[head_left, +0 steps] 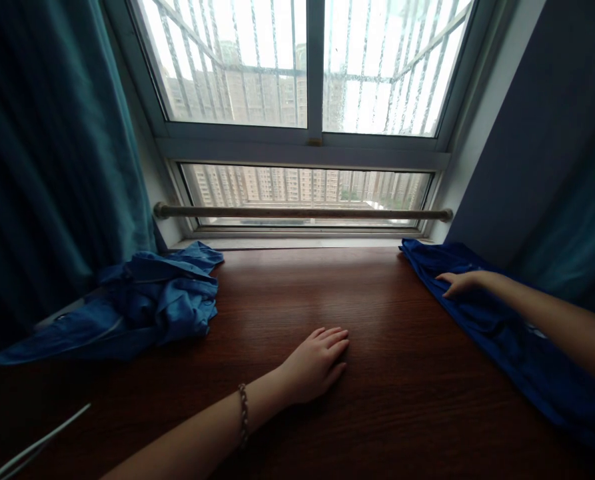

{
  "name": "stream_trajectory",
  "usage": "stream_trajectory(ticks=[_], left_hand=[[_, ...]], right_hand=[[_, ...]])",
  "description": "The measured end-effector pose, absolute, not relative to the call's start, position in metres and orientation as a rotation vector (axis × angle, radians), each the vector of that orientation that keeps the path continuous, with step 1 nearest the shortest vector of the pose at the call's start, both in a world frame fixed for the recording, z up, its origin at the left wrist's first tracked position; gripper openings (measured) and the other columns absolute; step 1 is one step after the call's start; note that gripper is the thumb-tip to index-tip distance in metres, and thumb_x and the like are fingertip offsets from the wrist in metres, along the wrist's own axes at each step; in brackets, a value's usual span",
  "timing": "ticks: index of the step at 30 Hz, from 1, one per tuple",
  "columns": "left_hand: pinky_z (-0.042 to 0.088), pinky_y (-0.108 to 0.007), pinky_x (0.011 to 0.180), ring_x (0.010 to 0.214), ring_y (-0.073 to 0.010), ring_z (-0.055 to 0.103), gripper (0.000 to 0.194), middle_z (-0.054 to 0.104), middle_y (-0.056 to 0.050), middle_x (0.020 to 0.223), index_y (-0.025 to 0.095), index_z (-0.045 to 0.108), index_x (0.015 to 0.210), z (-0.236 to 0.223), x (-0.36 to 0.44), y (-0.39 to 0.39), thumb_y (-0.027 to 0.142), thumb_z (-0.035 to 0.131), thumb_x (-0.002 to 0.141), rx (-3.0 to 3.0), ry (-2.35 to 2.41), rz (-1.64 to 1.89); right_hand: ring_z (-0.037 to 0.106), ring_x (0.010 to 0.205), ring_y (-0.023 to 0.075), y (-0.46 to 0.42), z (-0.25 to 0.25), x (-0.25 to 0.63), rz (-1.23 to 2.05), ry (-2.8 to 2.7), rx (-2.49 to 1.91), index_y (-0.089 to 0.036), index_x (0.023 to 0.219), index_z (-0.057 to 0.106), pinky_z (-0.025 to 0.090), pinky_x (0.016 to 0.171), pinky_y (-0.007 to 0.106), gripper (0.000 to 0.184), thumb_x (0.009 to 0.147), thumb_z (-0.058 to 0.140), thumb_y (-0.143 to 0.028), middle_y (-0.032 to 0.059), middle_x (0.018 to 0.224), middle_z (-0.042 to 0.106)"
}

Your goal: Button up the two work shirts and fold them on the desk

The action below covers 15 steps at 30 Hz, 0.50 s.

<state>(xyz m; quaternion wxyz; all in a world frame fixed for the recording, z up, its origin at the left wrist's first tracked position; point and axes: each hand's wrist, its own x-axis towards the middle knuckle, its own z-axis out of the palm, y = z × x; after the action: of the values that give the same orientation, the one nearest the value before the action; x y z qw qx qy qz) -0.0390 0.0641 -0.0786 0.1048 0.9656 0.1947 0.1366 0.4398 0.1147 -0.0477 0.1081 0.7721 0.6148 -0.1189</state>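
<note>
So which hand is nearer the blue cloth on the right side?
Right: the right hand is on the blue cloth; the left hand is apart from it, to its left, on the wooden surface.

**Cropped Limbs, Lost Detail**

The left hand (313, 365) hides its palm; its forearm (202, 437) is cut off at the bottom edge. At right, whether the right hand (458, 283) pinches the blue cloth (497, 330) is unclear, and a pale mark (536, 331) on it is too small to read. Lower left, a white cord (40, 440) runs out of frame. The upper edge crops the window (315, 73); buildings (267, 185) beyond look hazy.
</note>
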Motion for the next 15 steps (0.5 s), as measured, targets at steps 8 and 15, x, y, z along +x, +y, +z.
stream_trajectory(ticks=[8, 15], left_hand=[[0.028, -0.041, 0.104, 0.123, -0.0215, 0.035, 0.042, 0.041, -0.008, 0.132, 0.018, 0.041, 0.125, -0.077, -0.04, 0.061, 0.032, 0.041, 0.085, 2.842, 0.556, 0.443], [0.027, -0.041, 0.103, 0.122, -0.0219, 0.036, 0.04, 0.044, -0.009, 0.129, 0.016, 0.043, 0.121, -0.074, -0.039, 0.058, 0.032, 0.043, 0.084, 2.852, 0.564, 0.446]], right_hand=[[0.031, 0.124, 0.0238, 0.171, -0.054, 0.237, 0.091, 2.301, 2.265, -0.017, 0.134, 0.029, 0.028, 0.101, 0.04, 0.056, 0.085, 0.042, -0.04, 0.0121, 0.136, 0.034], [0.029, 0.125, 0.0259, 0.133, -0.117, 0.151, -0.011, 3.127, 1.878, -0.018, 0.137, 0.023, 0.029, 0.101, 0.043, 0.066, 0.082, 0.046, -0.046, 0.0106, 0.132, 0.04]])
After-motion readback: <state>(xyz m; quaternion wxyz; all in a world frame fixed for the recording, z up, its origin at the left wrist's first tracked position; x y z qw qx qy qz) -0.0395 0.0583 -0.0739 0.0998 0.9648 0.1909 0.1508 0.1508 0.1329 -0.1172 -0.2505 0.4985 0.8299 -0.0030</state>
